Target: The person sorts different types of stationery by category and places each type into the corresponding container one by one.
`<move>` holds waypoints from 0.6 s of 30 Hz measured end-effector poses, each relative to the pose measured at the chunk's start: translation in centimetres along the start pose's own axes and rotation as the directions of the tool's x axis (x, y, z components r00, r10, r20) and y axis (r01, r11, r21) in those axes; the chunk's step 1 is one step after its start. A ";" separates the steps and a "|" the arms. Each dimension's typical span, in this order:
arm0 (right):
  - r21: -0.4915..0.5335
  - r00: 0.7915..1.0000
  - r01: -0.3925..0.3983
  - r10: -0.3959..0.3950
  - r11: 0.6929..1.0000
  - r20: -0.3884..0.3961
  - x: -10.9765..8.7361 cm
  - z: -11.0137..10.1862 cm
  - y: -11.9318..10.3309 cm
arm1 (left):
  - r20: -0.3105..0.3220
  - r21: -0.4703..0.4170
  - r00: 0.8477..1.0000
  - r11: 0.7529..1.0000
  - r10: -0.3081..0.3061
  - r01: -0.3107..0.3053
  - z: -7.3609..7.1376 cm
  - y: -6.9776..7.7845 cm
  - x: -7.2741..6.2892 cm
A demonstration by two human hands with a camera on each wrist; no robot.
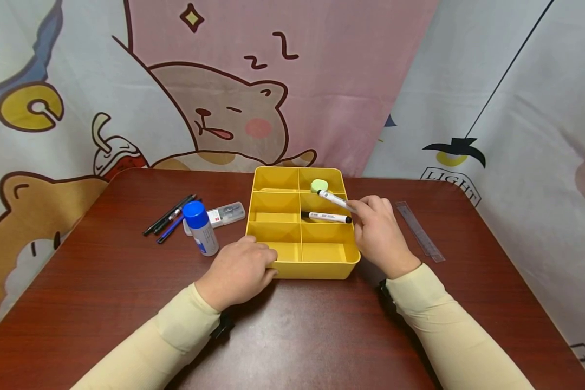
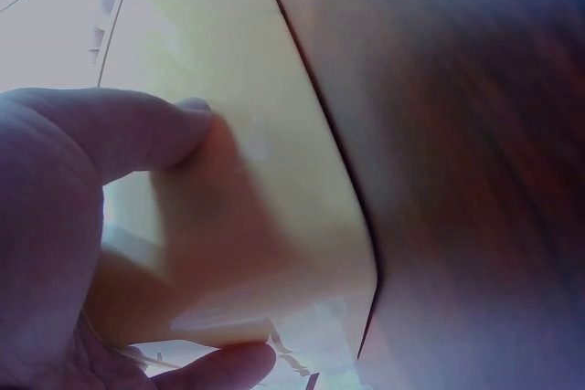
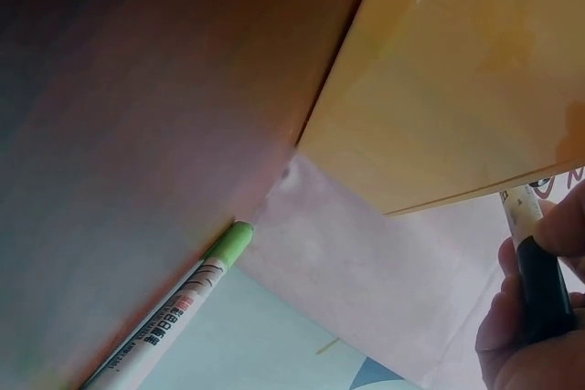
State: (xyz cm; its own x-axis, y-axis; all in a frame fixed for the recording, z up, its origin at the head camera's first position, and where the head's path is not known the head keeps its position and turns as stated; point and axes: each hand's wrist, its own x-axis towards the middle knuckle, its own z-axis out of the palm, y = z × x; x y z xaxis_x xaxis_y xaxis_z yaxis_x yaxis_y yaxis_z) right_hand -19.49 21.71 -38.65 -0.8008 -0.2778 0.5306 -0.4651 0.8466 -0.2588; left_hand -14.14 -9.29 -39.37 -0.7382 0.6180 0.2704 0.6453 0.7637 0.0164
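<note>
A yellow six-compartment tray (image 1: 317,271) stands on the table. My left hand (image 1: 239,268) grips its front left corner; in the left wrist view the thumb (image 2: 155,134) presses the outer wall. My right hand (image 1: 382,233) pinches a white marker (image 1: 335,200) over the tray's right side; its dark end (image 3: 543,289) lies between the fingers in the right wrist view. Below it, a second white marker (image 1: 324,217) with a black cap lies in the right middle compartment. A pale green rounded object (image 1: 319,186) sits in the back right compartment.
Left of the tray are a blue-capped bottle (image 1: 201,230), several pens (image 1: 168,219) and a clear case (image 1: 229,214). A transparent ruler (image 1: 419,232) lies on the right. The right wrist view also has a green-capped white marker (image 3: 174,317) on the table. A printed curtain hangs behind.
</note>
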 end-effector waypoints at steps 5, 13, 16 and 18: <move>-0.001 1.000 0.014 -0.014 1.000 -0.002 0.0 0.0 0.0 | 0.002 -0.001 1.000 1.000 -0.001 0.001 0.0 0.0 0.0; -0.012 0.998 0.059 -0.059 0.998 -0.007 0.0 -0.1 0.0 | 0.010 -0.004 1.000 1.000 -0.008 0.008 -0.1 0.0 0.0; -0.017 0.998 0.063 -0.063 0.998 0.000 0.0 -0.1 0.0 | 0.008 -0.005 1.000 1.000 -0.008 0.008 -0.1 0.0 0.0; -0.019 0.998 0.059 -0.059 0.998 0.011 0.0 -0.1 0.0 | 0.007 -0.004 1.000 1.000 -0.006 0.006 -0.1 0.0 0.0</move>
State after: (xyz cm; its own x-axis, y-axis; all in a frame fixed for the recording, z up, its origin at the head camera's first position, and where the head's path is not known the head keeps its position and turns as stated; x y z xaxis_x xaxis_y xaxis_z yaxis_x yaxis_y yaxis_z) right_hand -19.46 21.75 -38.52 -0.7763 -0.3319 0.5360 -0.5042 0.8372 -0.2119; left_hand -14.12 -9.27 -39.25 -0.7433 0.6148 0.2638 0.6418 0.7666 0.0218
